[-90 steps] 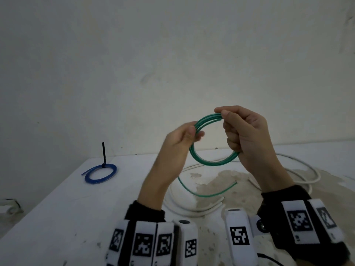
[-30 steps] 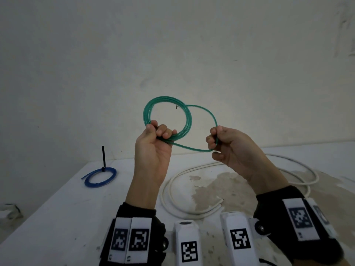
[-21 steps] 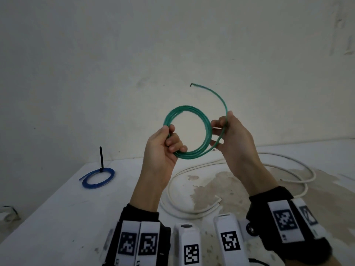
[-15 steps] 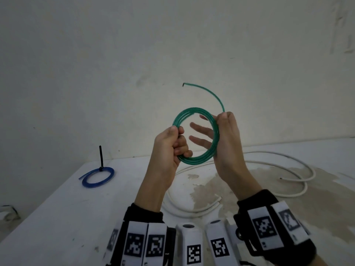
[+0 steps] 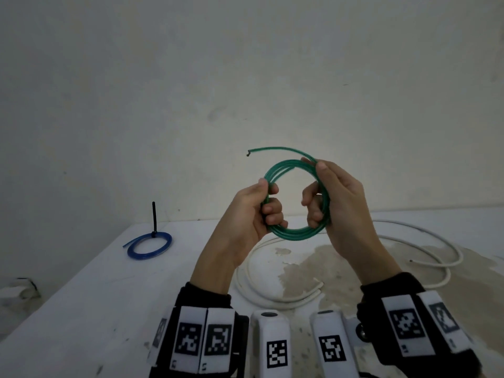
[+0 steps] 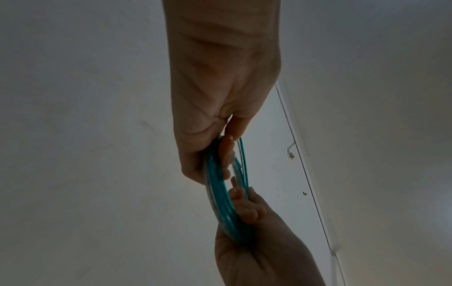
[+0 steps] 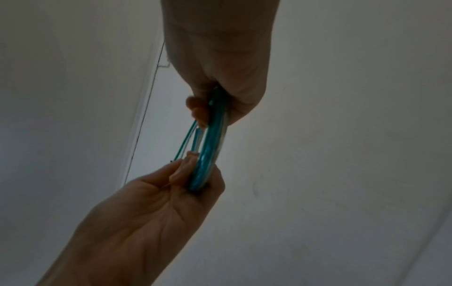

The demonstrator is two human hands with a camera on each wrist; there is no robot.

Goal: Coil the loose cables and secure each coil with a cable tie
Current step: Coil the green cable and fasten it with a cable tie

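Note:
A green cable [image 5: 293, 233] is wound into a round coil held up in the air above the table. My left hand [image 5: 252, 211] grips the coil's left side with curled fingers. My right hand [image 5: 332, 203] grips the right side, thumb on top. A short free end [image 5: 272, 150] of the green cable arcs up and left from the right thumb. Both wrist views show the coil [image 6: 220, 193] [image 7: 208, 149] edge-on, pinched between the two hands. No cable tie is on the green coil.
A blue coiled cable [image 5: 149, 245] with an upright black cable tie [image 5: 154, 218] lies at the table's far left. Loose white cable [image 5: 425, 255] sprawls over the white table [image 5: 95, 309] under and right of my hands. A bare wall stands behind.
The last loop of green cable has been laid onto the coil, shortening the free end. My right hand's fingers, spread half a second ago, have curled round the coil's right side.

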